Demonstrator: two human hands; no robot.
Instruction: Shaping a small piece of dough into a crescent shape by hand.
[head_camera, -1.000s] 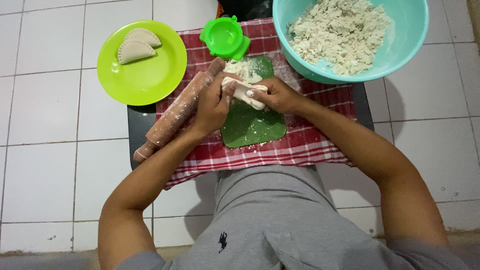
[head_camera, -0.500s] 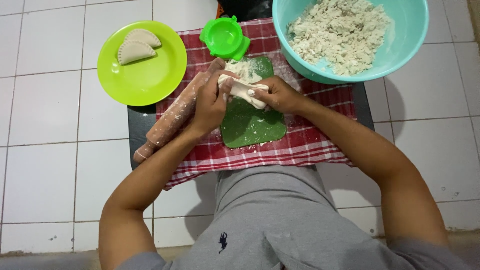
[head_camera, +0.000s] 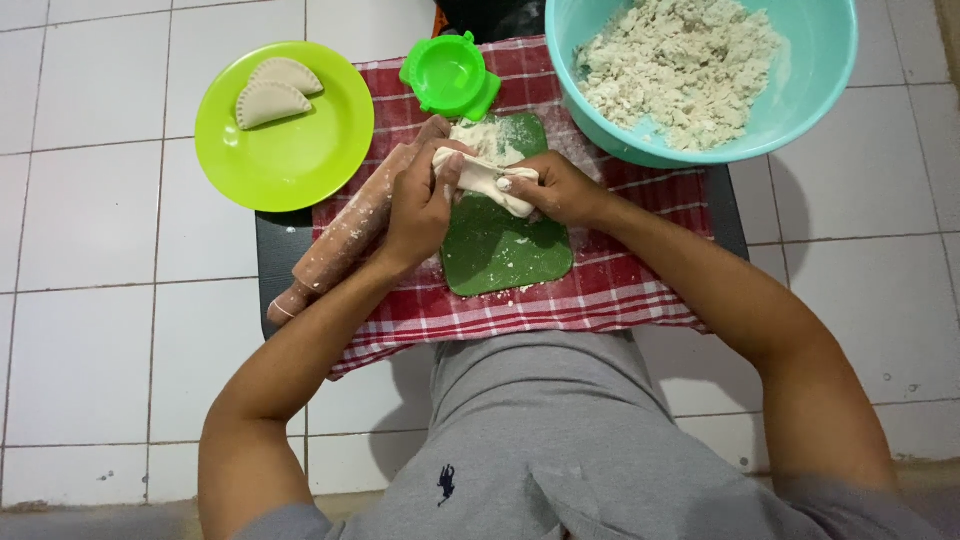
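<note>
L hand (head_camera: 420, 205) + R hand (head_camera: 560, 188) grip dough (head_camera: 482, 178) | over green mat (head_camera: 505, 255)

White tiled floor (head_camera: 90, 230): dark low board (head_camera: 275, 250), lime plate (head_camera: 285, 125) overlapping its corner.

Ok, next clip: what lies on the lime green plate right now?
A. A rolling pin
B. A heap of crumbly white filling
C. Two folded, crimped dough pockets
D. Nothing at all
C: two half-moon dough pockets with crimped edges lie on the green plate, while the rolling pin lies on the checked cloth and the crumbly white mix fills the teal bowl.
</note>
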